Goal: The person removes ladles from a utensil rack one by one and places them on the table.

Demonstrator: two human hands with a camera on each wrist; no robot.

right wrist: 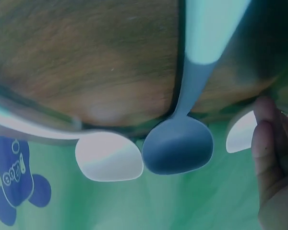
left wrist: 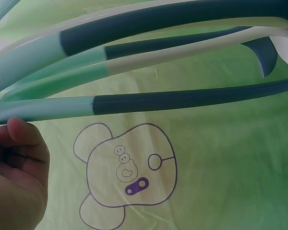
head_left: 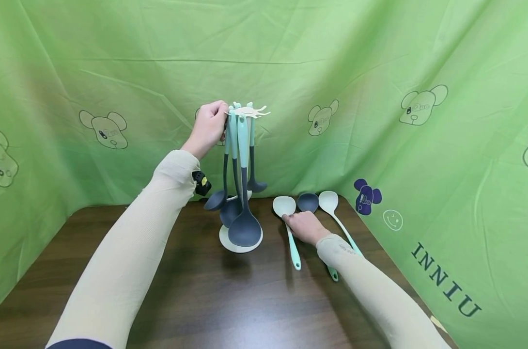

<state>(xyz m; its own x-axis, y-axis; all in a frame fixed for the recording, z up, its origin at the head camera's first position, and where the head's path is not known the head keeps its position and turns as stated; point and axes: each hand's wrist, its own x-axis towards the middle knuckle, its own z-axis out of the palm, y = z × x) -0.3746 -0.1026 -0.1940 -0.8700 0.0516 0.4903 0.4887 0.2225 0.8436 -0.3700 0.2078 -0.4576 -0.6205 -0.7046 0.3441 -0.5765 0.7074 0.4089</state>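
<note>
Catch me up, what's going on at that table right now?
A person's left hand grips the white stand at its top, where several mint-handled utensils hang, with a dark ladle in front. The right hand is at the neck of the nearer white spoon, which lies on the table; whether the fingers have closed on it is hard to tell. To its right lie a dark spoon and another white spoon, not yet hung.

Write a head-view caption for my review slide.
Left hand at a rack of hanging utensils, right hand on a white spoon lying on the table.
</note>
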